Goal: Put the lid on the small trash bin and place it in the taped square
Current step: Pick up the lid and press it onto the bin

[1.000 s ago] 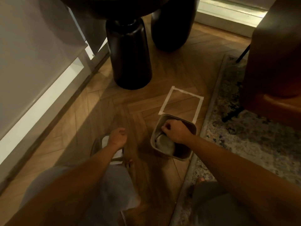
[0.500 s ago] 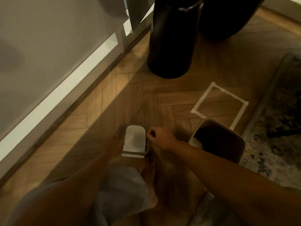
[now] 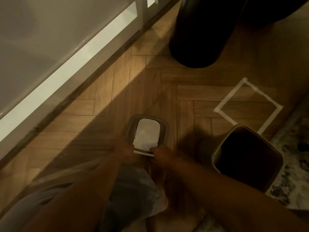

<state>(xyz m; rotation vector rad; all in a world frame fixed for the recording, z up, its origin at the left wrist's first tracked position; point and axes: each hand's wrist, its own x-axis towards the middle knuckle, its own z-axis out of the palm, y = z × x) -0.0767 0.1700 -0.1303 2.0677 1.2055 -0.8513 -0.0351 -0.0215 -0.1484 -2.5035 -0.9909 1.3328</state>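
Fingers of the right hand curled onto the near edge of the lid, fingers of the left hand closed on its near left corner; both gripping the frame, though blurred. Lid low over the wooden floor, a grey frame around a pale flap, tilted slightly; cannot tell whether touching the boards. Open bin to the right of the lid, apart from it, upright, with a dark inside. Taped square just beyond the bin on the far right, its near corner hidden behind the bin's rim. Rug along the right edge, under or beside the bin. Black round table leg farther off. White skirting board running along the left.
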